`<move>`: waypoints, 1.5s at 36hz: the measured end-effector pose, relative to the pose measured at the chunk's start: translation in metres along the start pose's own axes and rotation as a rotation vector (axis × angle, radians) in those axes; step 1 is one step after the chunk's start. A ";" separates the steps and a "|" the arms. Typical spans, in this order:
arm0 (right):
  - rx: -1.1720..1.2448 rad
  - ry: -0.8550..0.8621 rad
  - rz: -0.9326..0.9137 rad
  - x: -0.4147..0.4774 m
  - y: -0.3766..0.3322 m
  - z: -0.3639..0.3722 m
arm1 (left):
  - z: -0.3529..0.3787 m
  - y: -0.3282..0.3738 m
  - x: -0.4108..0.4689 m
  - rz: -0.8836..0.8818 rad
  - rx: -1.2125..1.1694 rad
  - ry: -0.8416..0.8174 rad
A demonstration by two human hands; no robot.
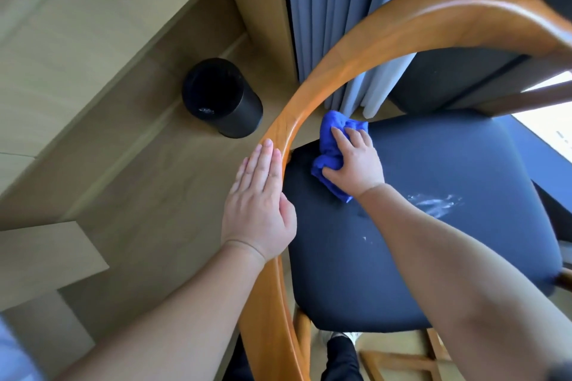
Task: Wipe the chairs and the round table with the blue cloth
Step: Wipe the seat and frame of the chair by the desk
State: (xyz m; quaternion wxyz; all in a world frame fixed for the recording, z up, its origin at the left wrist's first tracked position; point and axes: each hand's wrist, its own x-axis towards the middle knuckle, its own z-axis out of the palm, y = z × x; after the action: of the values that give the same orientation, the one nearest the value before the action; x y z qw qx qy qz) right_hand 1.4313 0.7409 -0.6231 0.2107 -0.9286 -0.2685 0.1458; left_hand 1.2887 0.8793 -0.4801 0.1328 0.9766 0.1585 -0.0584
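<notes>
A chair with a curved orange-brown wooden backrest (387, 37) and a dark navy seat cushion (433, 226) fills the middle and right. My left hand (260, 204) lies flat on the backrest rail, fingers straight and together. My right hand (356, 161) presses a crumpled blue cloth (329, 145) onto the far left corner of the seat. White smears (436, 204) mark the seat to the right of my right forearm. The round table is out of view.
A black cylindrical bin (223, 99) stands on the pale wooden floor (108, 102) left of the chair. Grey-blue curtains (340, 9) hang behind the backrest. A bright window area (551, 127) lies at the right edge. Wooden chair legs (402, 362) show below the seat.
</notes>
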 end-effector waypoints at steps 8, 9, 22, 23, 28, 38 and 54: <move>-0.226 -0.244 0.025 0.023 0.002 0.018 | 0.001 -0.001 0.000 0.018 -0.073 0.030; -0.202 -0.209 0.022 0.021 0.000 0.019 | 0.001 -0.002 -0.001 0.025 -0.074 0.031; -0.013 -0.151 -0.090 -0.029 -0.056 0.057 | 0.000 -0.002 -0.001 0.029 -0.068 0.035; -0.027 -0.174 -0.099 -0.032 -0.054 0.057 | 0.000 -0.002 -0.001 0.032 -0.071 0.039; -0.018 -0.264 -0.240 -0.082 -0.051 0.059 | -0.001 -0.002 -0.002 0.041 -0.069 0.039; -0.045 -0.462 -0.423 -0.102 -0.042 0.057 | 0.002 -0.005 -0.002 0.048 -0.017 0.026; -0.074 -0.156 -0.282 -0.007 0.018 -0.004 | 0.004 -0.005 -0.002 0.048 -0.010 0.043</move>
State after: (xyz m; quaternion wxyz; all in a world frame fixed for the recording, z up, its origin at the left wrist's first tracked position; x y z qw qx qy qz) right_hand 1.4349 0.7215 -0.6270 0.1734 -0.8746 -0.4170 0.1766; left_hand 1.2845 0.8825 -0.4848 0.1359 0.9805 0.1382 -0.0334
